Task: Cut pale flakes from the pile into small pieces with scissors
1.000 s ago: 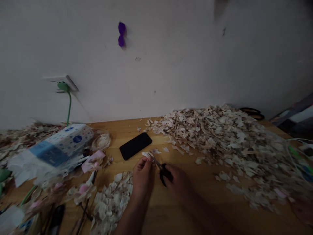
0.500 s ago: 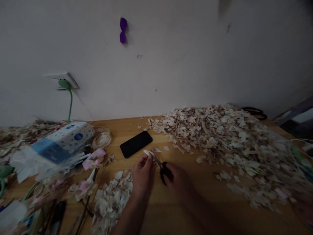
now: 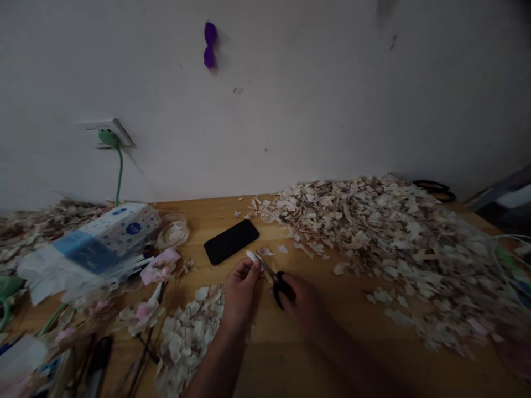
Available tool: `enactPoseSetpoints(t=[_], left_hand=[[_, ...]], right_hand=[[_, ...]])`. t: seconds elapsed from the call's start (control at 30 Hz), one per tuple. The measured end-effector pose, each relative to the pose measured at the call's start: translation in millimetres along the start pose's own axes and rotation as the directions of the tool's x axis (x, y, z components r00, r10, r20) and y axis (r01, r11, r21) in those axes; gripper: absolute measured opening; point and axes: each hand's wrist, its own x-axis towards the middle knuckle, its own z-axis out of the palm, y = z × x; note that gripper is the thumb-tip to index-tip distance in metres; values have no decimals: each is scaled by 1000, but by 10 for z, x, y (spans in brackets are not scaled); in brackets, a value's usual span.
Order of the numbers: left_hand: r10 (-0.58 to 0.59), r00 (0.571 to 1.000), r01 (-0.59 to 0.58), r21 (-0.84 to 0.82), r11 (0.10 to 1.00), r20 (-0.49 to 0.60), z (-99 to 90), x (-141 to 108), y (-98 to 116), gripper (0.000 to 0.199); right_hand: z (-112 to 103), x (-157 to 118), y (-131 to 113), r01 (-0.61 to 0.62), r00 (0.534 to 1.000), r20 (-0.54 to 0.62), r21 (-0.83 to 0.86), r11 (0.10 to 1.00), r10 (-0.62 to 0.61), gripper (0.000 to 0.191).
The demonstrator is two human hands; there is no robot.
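Observation:
Between thumb and fingers, my left hand (image 3: pixel 241 287) pinches a small whitish flake (image 3: pixel 251 256), thin like a dried petal or paper. My right hand (image 3: pixel 302 301) grips black-handled scissors (image 3: pixel 271 272) by their loops. The blades point up and left, with their tips at the flake. Whether the blades touch it is too small to tell. A black phone (image 3: pixel 231 241) lies flat just beyond my left hand. Beside my left forearm is a heap of pale rounded pieces (image 3: pixel 193 331).
A large mound of pale, brownish scraps (image 3: pixel 369 232) covers the right side against the wall. On the left are a tissue pack (image 3: pixel 108 235), pink-centred flowers on stems (image 3: pixel 141 315) and a coil of clear line (image 3: pixel 173 233). A green plug (image 3: pixel 108 138) sits in the wall socket.
The scissors' tips have shifted slightly and the right hand has risen a little. The left hand keeps its pinch on the flake. The whole view has moved slightly.

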Motion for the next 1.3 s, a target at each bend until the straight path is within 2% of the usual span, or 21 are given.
enactPoseSetpoints(t=[0.3, 0.53, 0.67, 0.83, 1.0, 1.3], left_hand=[[21, 998, -26, 89, 996, 52, -10, 15, 99, 29], [-7, 996, -8, 164, 986, 94, -5, 11, 199, 30], [-5, 995, -15, 199, 980, 101, -4, 3, 237, 29], [-54, 991, 44, 85, 995, 119, -17, 10, 156, 28], [-29, 993, 29, 8, 1000, 118, -18, 19, 94, 26], [46, 986, -85, 246, 965, 159, -80, 51, 189, 24]], right_hand=[[-6, 3, 10, 0, 1000, 4, 14, 1000, 0, 26], [-20, 0, 15, -6, 1000, 12, 19, 1000, 6, 27], [-52, -1, -10, 8, 1000, 22, 44, 999, -8, 21], [-54, 3, -16, 1, 1000, 20, 96, 995, -3, 21], [-25, -2, 5, 9, 1000, 6, 87, 996, -10, 21], [-84, -9, -1, 10, 999, 41, 44, 999, -12, 20]])
